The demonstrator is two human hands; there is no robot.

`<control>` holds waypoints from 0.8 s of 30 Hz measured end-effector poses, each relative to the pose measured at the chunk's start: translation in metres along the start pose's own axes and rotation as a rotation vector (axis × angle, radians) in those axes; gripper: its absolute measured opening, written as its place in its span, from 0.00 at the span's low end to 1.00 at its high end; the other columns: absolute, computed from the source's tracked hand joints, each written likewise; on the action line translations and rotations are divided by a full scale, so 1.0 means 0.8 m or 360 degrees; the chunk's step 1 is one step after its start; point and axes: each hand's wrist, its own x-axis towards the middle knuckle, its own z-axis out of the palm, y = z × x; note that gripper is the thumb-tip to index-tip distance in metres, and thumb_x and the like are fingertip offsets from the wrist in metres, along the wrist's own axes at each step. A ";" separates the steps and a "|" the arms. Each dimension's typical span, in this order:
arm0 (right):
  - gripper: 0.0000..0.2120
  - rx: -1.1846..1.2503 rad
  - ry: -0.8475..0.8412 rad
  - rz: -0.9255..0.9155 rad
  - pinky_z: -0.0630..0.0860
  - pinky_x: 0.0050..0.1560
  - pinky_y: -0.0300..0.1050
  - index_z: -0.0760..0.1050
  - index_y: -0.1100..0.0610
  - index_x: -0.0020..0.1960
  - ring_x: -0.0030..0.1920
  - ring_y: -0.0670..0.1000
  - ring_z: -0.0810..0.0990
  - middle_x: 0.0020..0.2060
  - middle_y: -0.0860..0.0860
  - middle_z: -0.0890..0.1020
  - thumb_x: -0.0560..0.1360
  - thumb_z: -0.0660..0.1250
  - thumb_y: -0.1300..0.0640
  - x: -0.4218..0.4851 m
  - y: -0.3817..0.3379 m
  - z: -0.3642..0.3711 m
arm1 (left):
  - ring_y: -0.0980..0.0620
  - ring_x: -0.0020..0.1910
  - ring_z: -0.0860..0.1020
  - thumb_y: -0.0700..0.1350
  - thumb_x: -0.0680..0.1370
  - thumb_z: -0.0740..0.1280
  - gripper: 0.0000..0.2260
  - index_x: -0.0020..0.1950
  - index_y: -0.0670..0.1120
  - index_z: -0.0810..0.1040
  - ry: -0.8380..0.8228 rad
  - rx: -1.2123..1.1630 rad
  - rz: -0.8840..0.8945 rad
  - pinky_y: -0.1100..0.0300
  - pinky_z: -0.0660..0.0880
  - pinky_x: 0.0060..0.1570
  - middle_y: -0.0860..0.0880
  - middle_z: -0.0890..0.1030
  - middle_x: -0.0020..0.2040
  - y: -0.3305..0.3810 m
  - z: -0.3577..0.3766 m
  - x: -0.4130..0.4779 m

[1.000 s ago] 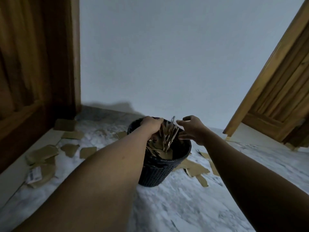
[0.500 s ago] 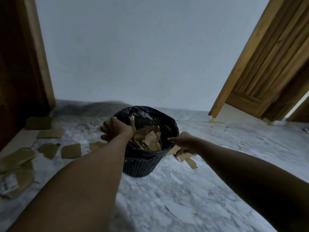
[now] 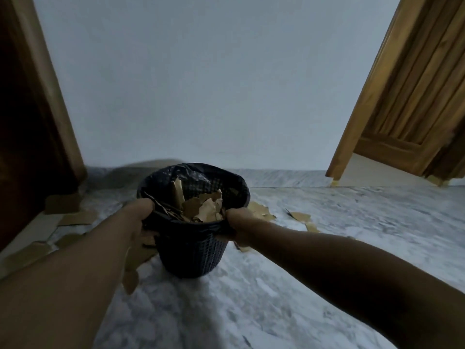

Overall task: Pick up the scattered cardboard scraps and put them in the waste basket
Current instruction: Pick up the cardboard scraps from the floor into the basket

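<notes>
waste basket (image 3: 193, 253) | left hand (image 3: 141, 217), right hand (image 3: 237, 222) gripping rim

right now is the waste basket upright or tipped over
Upright: the waste basket stands on the floor, opening up, cardboard scraps inside.

Person: two bare forearms, left hand (image 3: 141, 217) and right hand (image 3: 236, 220) uncovered; no sleeves, rings or wristbands visible.

1. Domestic interior, likely a room or hallway of a home.
2. Marble floor (image 3: 302, 285) meets plain painted wall (image 3: 201, 84).
3. Panelled wooden door (image 3: 415, 96) right; dark wooden door frame (image 3: 50, 102) left.
4. Lined household waste basket (image 3: 193, 253) on floor.
</notes>
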 end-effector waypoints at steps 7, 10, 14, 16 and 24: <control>0.11 0.0517 -0.0184 -0.0131 0.78 0.22 0.44 0.71 0.63 0.62 0.40 0.61 0.83 0.56 0.62 0.78 0.80 0.60 0.66 0.046 -0.070 -0.043 | 0.44 0.45 0.77 0.46 0.84 0.59 0.11 0.62 0.42 0.72 0.0370 -0.0157 0.0299 0.50 0.75 0.49 0.41 0.78 0.55 0.069 0.087 -0.031; 0.24 0.0813 -0.0018 -0.0274 0.81 0.26 0.51 0.65 0.59 0.71 0.50 0.66 0.82 0.61 0.62 0.76 0.76 0.63 0.64 0.078 -0.085 -0.098 | 0.44 0.42 0.81 0.45 0.80 0.67 0.13 0.62 0.41 0.75 0.0421 -0.0115 0.0424 0.51 0.79 0.43 0.43 0.81 0.50 0.084 0.181 -0.031; 0.32 0.0971 0.0426 -0.0393 0.82 0.49 0.61 0.57 0.48 0.75 0.58 0.63 0.78 0.65 0.56 0.75 0.74 0.63 0.59 0.120 -0.085 -0.163 | 0.41 0.52 0.81 0.41 0.73 0.70 0.25 0.70 0.42 0.70 0.0391 0.0087 0.0569 0.47 0.82 0.49 0.41 0.80 0.58 0.112 0.295 -0.010; 0.35 0.0941 0.0696 -0.0453 0.74 0.65 0.56 0.52 0.47 0.78 0.65 0.61 0.75 0.69 0.55 0.73 0.76 0.63 0.58 0.133 -0.082 -0.195 | 0.41 0.56 0.78 0.38 0.72 0.67 0.36 0.77 0.52 0.59 0.0277 0.0272 0.0709 0.45 0.81 0.52 0.44 0.76 0.65 0.120 0.352 0.004; 0.35 0.1117 0.1149 -0.0564 0.71 0.64 0.48 0.42 0.50 0.81 0.69 0.58 0.72 0.73 0.56 0.70 0.82 0.59 0.61 0.192 -0.046 -0.361 | 0.46 0.53 0.80 0.39 0.82 0.59 0.24 0.77 0.54 0.65 -0.0430 0.0954 0.0875 0.53 0.80 0.50 0.47 0.78 0.58 0.099 0.546 -0.007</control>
